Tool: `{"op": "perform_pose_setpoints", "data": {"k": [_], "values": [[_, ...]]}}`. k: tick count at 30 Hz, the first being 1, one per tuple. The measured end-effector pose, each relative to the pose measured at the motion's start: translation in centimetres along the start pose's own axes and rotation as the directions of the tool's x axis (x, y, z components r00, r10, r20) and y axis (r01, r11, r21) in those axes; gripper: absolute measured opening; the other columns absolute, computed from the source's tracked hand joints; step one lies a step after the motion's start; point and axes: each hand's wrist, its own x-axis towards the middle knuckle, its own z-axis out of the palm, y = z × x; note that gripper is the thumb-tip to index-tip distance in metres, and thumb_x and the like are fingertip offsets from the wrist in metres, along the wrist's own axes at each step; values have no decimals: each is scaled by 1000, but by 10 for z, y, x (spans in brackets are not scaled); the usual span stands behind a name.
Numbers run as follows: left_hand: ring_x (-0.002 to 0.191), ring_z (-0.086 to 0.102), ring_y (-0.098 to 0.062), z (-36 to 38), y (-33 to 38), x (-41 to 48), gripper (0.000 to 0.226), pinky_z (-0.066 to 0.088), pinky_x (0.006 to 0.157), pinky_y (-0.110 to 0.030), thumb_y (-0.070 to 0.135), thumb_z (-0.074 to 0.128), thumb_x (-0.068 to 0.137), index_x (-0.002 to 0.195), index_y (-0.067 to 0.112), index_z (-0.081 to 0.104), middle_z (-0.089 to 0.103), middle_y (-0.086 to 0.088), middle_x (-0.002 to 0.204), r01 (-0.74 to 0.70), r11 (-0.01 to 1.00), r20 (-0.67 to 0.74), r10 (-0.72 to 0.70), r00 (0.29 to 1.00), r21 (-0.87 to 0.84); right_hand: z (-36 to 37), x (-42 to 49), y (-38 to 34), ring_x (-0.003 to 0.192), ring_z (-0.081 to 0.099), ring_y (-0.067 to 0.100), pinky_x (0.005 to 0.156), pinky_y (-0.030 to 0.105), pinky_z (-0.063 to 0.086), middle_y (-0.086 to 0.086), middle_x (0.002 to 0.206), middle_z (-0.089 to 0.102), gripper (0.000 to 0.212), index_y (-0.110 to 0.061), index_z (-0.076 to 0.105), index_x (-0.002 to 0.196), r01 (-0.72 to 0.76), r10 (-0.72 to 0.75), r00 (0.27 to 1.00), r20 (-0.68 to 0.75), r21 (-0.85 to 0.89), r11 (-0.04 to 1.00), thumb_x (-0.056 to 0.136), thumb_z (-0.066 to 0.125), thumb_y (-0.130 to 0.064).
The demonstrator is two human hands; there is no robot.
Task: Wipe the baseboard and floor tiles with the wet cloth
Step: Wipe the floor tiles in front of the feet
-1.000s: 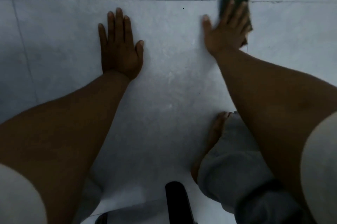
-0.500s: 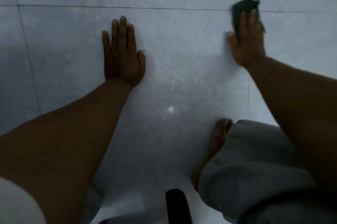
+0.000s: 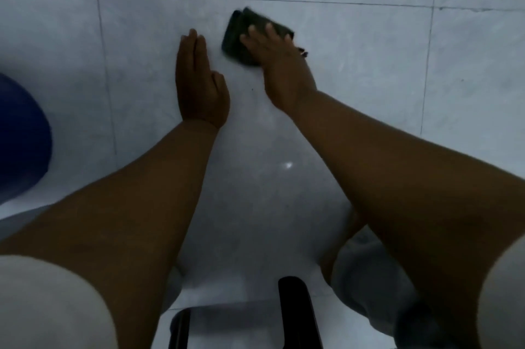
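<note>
A dark folded wet cloth (image 3: 241, 33) lies flat on the pale grey floor tiles (image 3: 355, 64). My right hand (image 3: 279, 64) presses down on it with fingers spread over its near half. Just to the left, my left hand (image 3: 199, 84) rests palm down on the tile with fingers together, holding nothing and bearing my weight. The cloth sits close to my left fingertips. No baseboard shows in this view.
A blue rounded object (image 3: 20, 135) pokes in at the left edge. Grout lines (image 3: 255, 1) cross the floor beyond the hands. My knee in grey cloth (image 3: 369, 277) is at the lower right, and a black bar (image 3: 298, 311) sits at the bottom centre.
My right hand has swept the cloth leftward across the tile, ending close to my left hand. The view has shifted, bringing the blue object into sight.
</note>
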Motion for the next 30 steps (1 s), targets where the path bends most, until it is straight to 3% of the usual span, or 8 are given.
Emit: {"op": "perform_pose_setpoints", "data": {"k": [5, 9, 14, 18, 21, 24, 27, 30], "values": [[149, 24, -35, -19, -13, -18, 56, 14, 125, -41, 14, 34, 97, 150, -3, 33, 31, -19, 159, -9, 998, 74, 5, 997, 61, 3, -51, -5, 138, 39, 42, 115, 54, 18, 13, 142, 54, 57, -10, 64, 126, 303, -310, 934, 175, 67, 951, 79, 51, 17], [150, 23, -36, -25, -12, -23, 58, 13, 125, -45, 24, 33, 99, 151, -2, 33, 29, -18, 160, -61, 990, 152, 42, 988, 127, -23, -80, 31, 121, 53, 51, 106, 63, 20, 23, 119, 68, 33, -1, 75, 99, 332, -368, 881, 297, 168, 928, 72, 58, 9], [151, 20, -36, -12, 9, -41, 58, 14, 124, -50, 26, 39, 98, 150, 2, 35, 27, -16, 161, -296, 945, 345, 234, 909, 140, -35, -149, 65, 127, 48, 51, 105, 64, 38, 22, 134, 59, 41, -8, 71, 115, -170, 164, 984, 62, 95, 981, 83, 49, 5], [152, 15, -35, -5, 19, -56, 58, 10, 124, -52, 28, 39, 98, 151, 2, 35, 23, -14, 163, -294, 938, 393, 204, 897, 184, -21, -178, 19, 150, 12, 34, 113, 51, 32, 8, 164, 7, 70, -23, 18, 155, -692, 691, 699, 186, -72, 719, 96, 43, 4], [152, 14, -35, -9, 15, -57, 57, 9, 125, -50, 25, 38, 99, 151, 2, 33, 22, -14, 163, -317, 928, 407, 218, 887, 194, -7, -163, -24, 150, 7, 38, 104, 50, 41, 12, 164, -5, 68, -19, -3, 156, -780, 792, 577, 198, -153, 607, 101, 32, 0], [152, 14, -35, -13, 14, -55, 55, 9, 125, -47, 22, 38, 101, 151, 1, 33, 21, -15, 163, -306, 937, 402, 219, 889, 167, 9, -151, -67, 150, 7, 39, 104, 53, 41, 9, 165, -2, 62, -24, 2, 156, -671, 668, 703, 243, -86, 737, 103, 31, -8], [152, 15, -36, -19, 12, -52, 53, 10, 125, -47, 20, 38, 101, 150, 0, 34, 23, -16, 162, -264, 953, 375, 193, 907, 148, 24, -155, -106, 150, 8, 38, 107, 55, 36, 4, 165, 8, 56, -27, 21, 155, -349, 321, 875, 362, 12, 937, 103, 38, -14], [152, 16, -35, -27, 4, -48, 52, 10, 125, -46, 21, 36, 102, 150, 0, 35, 24, -16, 162, -250, 956, 345, 184, 920, 155, 26, -170, -99, 150, 12, 36, 117, 57, 22, 1, 162, 22, 51, -26, 40, 148, -96, 47, 885, 462, 83, 992, 100, 48, -11]]}}
